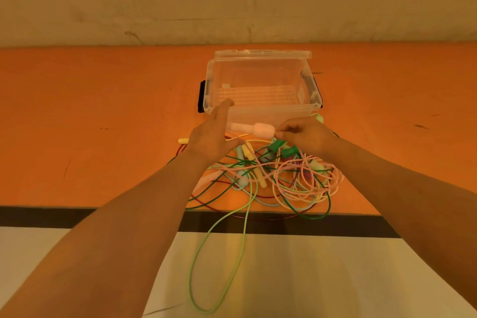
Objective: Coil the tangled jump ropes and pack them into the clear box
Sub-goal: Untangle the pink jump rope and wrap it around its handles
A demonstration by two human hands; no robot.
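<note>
1. Orange table [77, 111] across the whole width, dark front edge, pale floor [296, 266] below it.
2. Yellow handle [183, 141] flat on the table, just left of the left wrist, partly hidden by it.
3. Left hand [214, 134] raised above the table, fingers straight and spread loosely, gripping nothing; fingertips close to the near left corner of the box, contact impossible to tell.
4. Light green rope [206, 240] hanging off the front edge of the table in a long loop between the two forearms.
5. Clear plastic box [258, 111] standing upright near the middle of the table, beyond both hands, lid [263, 54] tipped open at the back, black latches [201, 97] on its left and right ends; nothing visible inside.
6. Pink handle [260, 129] held level in the air in front of the near wall of the box, between the two hands.
7. Tangled ropes [284, 178] heaped on the table near its front edge, under and between the hands: pink, dark green, light green, yellow, pale blue and dark red cords crossing each other, several loops reaching over the edge.
8. Green handles [277, 146] lying on top of the heap, just under the right hand.
9. Right hand [307, 137] with fingers curled, fingertips pinching the right end of the pink handle.
</note>
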